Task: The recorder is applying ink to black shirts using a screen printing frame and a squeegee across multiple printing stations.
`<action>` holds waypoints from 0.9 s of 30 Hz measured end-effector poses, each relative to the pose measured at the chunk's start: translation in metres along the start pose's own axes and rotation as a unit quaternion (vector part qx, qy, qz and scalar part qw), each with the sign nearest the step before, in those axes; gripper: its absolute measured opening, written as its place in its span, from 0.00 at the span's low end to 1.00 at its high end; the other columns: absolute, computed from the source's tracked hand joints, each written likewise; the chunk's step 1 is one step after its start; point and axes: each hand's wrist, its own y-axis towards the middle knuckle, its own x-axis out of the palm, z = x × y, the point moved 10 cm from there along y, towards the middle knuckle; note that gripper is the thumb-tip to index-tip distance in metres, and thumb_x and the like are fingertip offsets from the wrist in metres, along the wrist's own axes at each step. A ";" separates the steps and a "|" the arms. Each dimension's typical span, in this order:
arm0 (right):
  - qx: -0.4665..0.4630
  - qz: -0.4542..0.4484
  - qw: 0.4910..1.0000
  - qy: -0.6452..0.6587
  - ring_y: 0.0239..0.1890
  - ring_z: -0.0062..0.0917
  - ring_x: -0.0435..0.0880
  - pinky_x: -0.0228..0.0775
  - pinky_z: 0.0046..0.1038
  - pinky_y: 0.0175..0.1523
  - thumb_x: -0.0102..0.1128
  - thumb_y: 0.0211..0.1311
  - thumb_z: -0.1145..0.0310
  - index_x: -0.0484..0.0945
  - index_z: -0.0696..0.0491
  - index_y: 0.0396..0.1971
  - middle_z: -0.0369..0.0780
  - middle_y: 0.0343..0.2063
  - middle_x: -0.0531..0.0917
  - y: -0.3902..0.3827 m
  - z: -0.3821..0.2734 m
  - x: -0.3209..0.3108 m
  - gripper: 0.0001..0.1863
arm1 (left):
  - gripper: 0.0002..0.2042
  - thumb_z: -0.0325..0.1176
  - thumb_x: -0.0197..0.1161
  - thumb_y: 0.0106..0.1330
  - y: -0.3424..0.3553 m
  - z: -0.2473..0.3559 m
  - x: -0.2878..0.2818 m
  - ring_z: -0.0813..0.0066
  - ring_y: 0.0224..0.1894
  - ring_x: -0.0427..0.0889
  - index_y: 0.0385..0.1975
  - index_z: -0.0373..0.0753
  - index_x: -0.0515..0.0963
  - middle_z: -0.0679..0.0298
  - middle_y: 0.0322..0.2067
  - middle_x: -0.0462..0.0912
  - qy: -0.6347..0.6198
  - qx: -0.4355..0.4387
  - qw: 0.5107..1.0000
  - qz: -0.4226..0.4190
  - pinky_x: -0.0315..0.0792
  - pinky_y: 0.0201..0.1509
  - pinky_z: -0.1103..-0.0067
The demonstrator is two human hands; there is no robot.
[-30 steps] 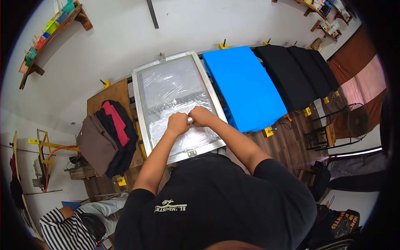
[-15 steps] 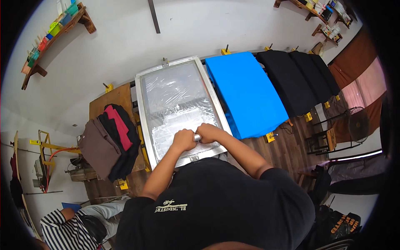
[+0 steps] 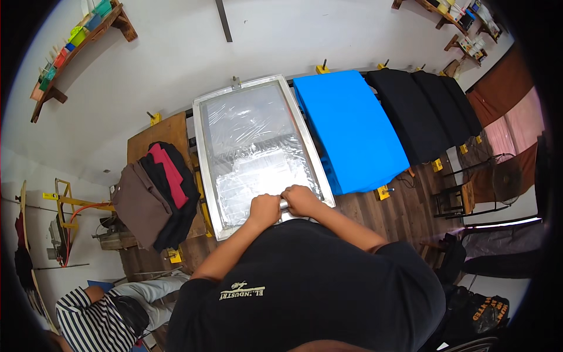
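Observation:
In front of me lies a screen-printing frame (image 3: pixel 207 164) with a pale metal rim, its inside covered by a shiny, wrinkled clear film (image 3: pixel 246 126). My left hand (image 3: pixel 265 210) and my right hand (image 3: pixel 301 199) are side by side over its near end, fingers curled round a squeegee (image 3: pixel 285 204). Only a short silvery piece of its handle shows between the fists; the blade is hidden. Just right of the frame, a bright blue cloth (image 3: pixel 355 135) is stretched flat over a board.
Farther right, several boards carry black cloth (image 3: pixel 404 111). Left of the frame, brown (image 3: pixel 141 199), black and dark red (image 3: pixel 170 176) garments lie on a wooden board (image 3: pixel 155 132). A person in a striped top (image 3: pixel 97 320) is at lower left. A fan (image 3: pixel 507 179) stands at right.
Both hands have drawn the squeegee toward me, down to the frame's near edge. My grip stays closed. The whole view has shifted slightly.

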 end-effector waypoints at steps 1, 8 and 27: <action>0.000 -0.001 1.000 0.000 0.37 0.44 0.85 0.78 0.43 0.43 0.65 0.47 0.71 0.84 0.55 0.31 0.47 0.31 0.85 0.004 -0.003 -0.008 0.09 | 0.06 0.32 0.62 0.55 0.002 0.000 -0.005 0.50 0.30 0.86 0.29 0.40 0.84 0.50 0.25 0.85 -0.001 -0.001 1.000 0.000 0.81 0.35 0.60; 0.021 -0.026 0.999 -0.034 0.35 0.48 0.86 0.79 0.45 0.42 0.66 0.40 0.71 0.85 0.55 0.27 0.51 0.27 0.86 0.083 0.046 -0.019 0.10 | 0.08 0.34 0.65 0.54 0.071 -0.048 -0.026 0.48 0.32 0.87 0.29 0.40 0.87 0.48 0.29 0.86 0.008 -0.045 0.997 0.059 0.82 0.39 0.59; 0.038 -0.167 0.985 0.032 0.34 0.49 0.86 0.79 0.44 0.43 0.66 0.42 0.71 0.86 0.55 0.28 0.52 0.28 0.86 0.034 0.016 -0.002 0.10 | 0.10 0.36 0.65 0.51 0.032 -0.019 -0.003 0.50 0.34 0.88 0.28 0.39 0.87 0.50 0.29 0.87 -0.017 -0.022 0.996 -0.085 0.82 0.41 0.61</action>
